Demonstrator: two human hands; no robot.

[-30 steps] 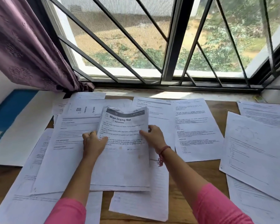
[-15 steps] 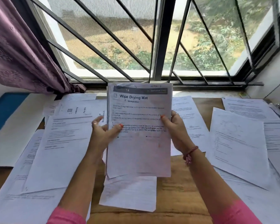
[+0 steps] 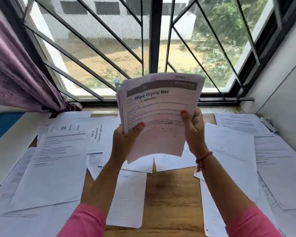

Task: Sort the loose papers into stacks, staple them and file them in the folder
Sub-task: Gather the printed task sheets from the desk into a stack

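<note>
A stack of papers (image 3: 158, 113), topped by a sheet headed "Wipe Drying Mat", is held upright in the air above the wooden table (image 3: 171, 194). My left hand (image 3: 126, 139) grips its left edge, thumb on the front. My right hand (image 3: 193, 130) grips the right edge, thumb pressed on the printed text. Loose printed sheets lie spread on the table: a large one at the left (image 3: 58, 166), one in the middle (image 3: 128, 197), and several overlapping at the right (image 3: 232, 161). A blue folder (image 3: 2, 127) lies at the far left, partly under white paper.
A barred window (image 3: 154, 48) stands right behind the table. A purple curtain (image 3: 15, 69) hangs at the left. A white wall (image 3: 284, 100) bounds the right side. Something metallic, perhaps a clip (image 3: 269, 122), lies at the far right by the wall.
The stack has been lifted off the table and raised upright in front of the window, both hands keeping their grip on its sides. The view tilted up.
</note>
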